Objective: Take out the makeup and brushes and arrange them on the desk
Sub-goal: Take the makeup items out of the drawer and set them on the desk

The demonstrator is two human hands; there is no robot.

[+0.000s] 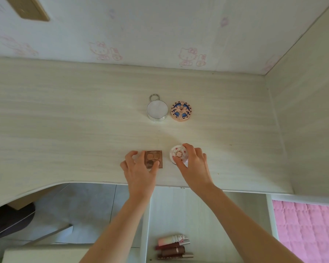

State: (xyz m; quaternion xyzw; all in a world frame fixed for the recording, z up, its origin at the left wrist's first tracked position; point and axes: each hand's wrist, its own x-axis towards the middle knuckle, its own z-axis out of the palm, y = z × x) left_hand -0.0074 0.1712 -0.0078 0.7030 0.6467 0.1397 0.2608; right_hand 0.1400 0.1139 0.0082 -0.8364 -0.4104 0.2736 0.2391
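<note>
The brown palette is pinched by the left hand, the white compact by the right hand; either could be knocked off the near counter edge.

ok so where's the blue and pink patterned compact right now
In the head view the blue and pink compact lies on the desk toward the back, right of centre, beside the silver round compact on its left.
</note>
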